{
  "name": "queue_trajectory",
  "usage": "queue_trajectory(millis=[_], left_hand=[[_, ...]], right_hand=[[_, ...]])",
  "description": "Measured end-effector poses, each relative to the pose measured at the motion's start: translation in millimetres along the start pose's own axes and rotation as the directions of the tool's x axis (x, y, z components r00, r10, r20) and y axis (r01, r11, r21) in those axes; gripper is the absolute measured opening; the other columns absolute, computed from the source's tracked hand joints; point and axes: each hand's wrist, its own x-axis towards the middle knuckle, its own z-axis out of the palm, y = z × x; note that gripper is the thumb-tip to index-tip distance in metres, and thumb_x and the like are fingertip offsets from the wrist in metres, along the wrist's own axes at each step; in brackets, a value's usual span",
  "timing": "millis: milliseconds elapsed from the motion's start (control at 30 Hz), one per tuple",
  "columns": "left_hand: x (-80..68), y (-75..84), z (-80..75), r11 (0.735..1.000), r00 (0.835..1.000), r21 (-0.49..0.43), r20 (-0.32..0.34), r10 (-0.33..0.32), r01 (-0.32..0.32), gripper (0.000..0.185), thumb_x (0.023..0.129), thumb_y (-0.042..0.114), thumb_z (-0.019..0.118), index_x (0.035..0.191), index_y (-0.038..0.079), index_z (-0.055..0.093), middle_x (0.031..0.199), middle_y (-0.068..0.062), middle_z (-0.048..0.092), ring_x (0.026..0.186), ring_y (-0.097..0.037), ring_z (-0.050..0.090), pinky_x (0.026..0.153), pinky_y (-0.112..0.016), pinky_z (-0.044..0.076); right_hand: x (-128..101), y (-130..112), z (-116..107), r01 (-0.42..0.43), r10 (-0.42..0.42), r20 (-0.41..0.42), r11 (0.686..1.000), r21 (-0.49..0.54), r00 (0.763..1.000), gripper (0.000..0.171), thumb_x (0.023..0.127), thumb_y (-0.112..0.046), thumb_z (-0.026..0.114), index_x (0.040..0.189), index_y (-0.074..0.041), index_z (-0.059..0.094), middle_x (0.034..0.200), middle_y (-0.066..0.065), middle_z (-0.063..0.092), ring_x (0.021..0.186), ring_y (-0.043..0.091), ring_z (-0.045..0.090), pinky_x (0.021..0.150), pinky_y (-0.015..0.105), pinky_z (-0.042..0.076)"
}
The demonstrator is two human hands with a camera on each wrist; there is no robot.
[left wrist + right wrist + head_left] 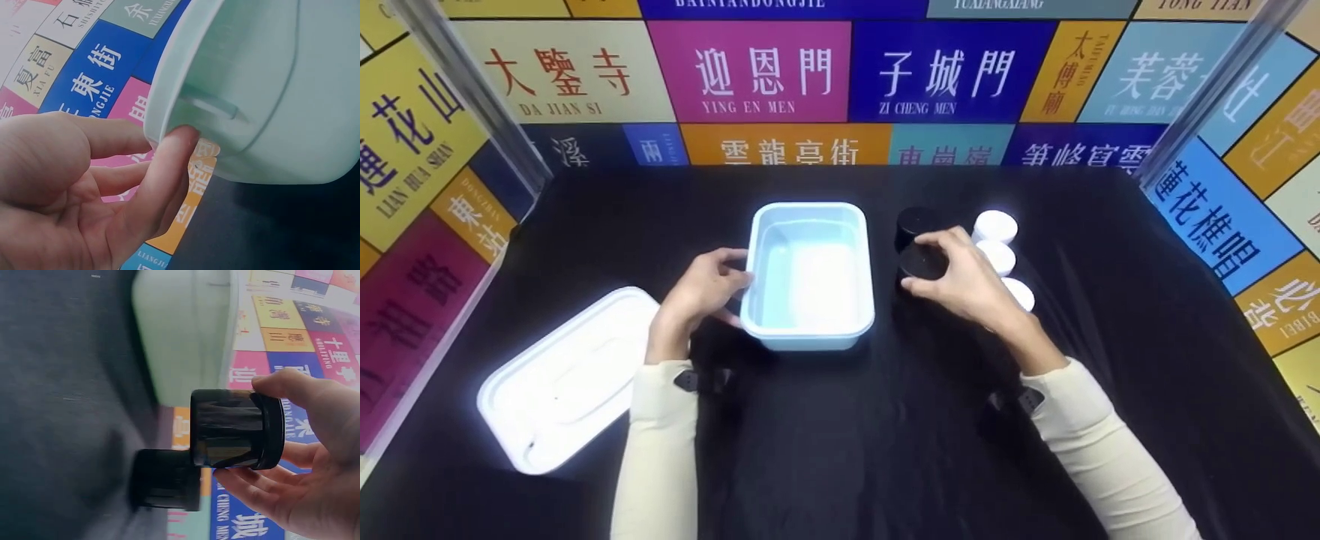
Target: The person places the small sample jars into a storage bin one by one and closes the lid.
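A pale blue-green rectangular container (810,341) stands uncovered in the middle of the table. My left hand (705,285) is at its left side, thumb and fingers pinching the rim (154,107). To the right, my right hand (967,274) grips a black jar (228,430) near its lid, between thumb and fingers. The right wrist view shows this jar raised above the table. Behind it stands a second black jar (163,481), partly covered by the held one in the head view. Three white round jars (996,225) form a row beside my right hand, the nearest partly hidden by it.
A white rectangular lid (574,375) lies on the left of the black-covered table (825,450), close to my left forearm. Colourful panels with lettering (750,71) rise behind and at both sides, with metal posts (1222,90) at the corners.
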Motion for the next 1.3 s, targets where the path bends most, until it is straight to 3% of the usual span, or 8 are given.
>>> queue_trajectory(millis=[267, 433, 567, 833, 1300], left_hand=[[1.5, -1.3, 0.6, 1.000, 1.000, -0.005, -0.003, -0.005, 0.005, 0.052, 0.100, 0.009, 0.052, 0.150, 0.003, 0.041, 0.113, -0.022, 0.060, 0.088, -0.022, 0.065, 0.054, -0.034, 0.066], [2.2, -1.9, 0.7, 1.000, 1.000, -0.009, -0.008, -0.002, 0.002, 0.051, 0.099, 0.010, 0.053, 0.149, 0.004, 0.042, 0.112, -0.022, 0.060, 0.087, -0.022, 0.065, 0.054, -0.035, 0.066], [2.1, -3.5, 0.9, 1.000, 1.000, -0.011, -0.002, -0.002, 0.001, 0.051, 0.099, 0.010, 0.053, 0.149, 0.004, 0.042, 0.112, -0.022, 0.061, 0.086, -0.022, 0.066, 0.055, -0.037, 0.067], [2.1, -3.4, -0.7, 1.000, 1.000, -0.012, 0.003, 0.005, -0.005, 0.051, 0.100, 0.011, 0.054, 0.149, 0.005, 0.041, 0.113, -0.023, 0.060, 0.087, -0.023, 0.066, 0.057, -0.038, 0.067], [2.8, -4.1, -1.0, 1.000, 1.000, -0.023, 0.011, 0.021, -0.021, 0.055, 0.099, 0.011, 0.054, 0.151, 0.003, 0.038, 0.111, -0.022, 0.059, 0.088, -0.021, 0.065, 0.054, -0.034, 0.067]], right_hand=[[13.2, -25.1, -16.8, -0.008, 0.010, 0.030, 0.999, -0.046, 1.000, 0.073, 0.080, -0.031, 0.081, 0.141, -0.003, 0.053, 0.136, 0.019, 0.052, 0.119, 0.034, 0.053, 0.107, 0.048, 0.050], [22.7, -39.4, -20.0, -0.011, 0.014, 0.054, 0.998, -0.060, 0.998, 0.071, 0.080, -0.033, 0.081, 0.141, -0.009, 0.054, 0.138, 0.016, 0.050, 0.120, 0.032, 0.051, 0.106, 0.047, 0.049], [30.9, -49.0, -21.5, -0.012, 0.016, 0.073, 0.998, -0.056, 0.997, 0.070, 0.079, -0.032, 0.081, 0.140, -0.013, 0.055, 0.136, 0.015, 0.051, 0.116, 0.032, 0.051, 0.101, 0.046, 0.050], [50.8, -66.7, -26.4, 0.018, -0.009, 0.125, 0.998, -0.066, 0.992, 0.071, 0.079, -0.033, 0.080, 0.142, -0.012, 0.053, 0.133, 0.015, 0.052, 0.115, 0.031, 0.051, 0.105, 0.044, 0.049], [82.8, -85.3, -3.5, 0.051, -0.022, 0.238, 0.992, -0.119, 0.971, 0.075, 0.081, -0.034, 0.080, 0.143, -0.003, 0.050, 0.134, 0.017, 0.054, 0.118, 0.029, 0.051, 0.110, 0.041, 0.048]])
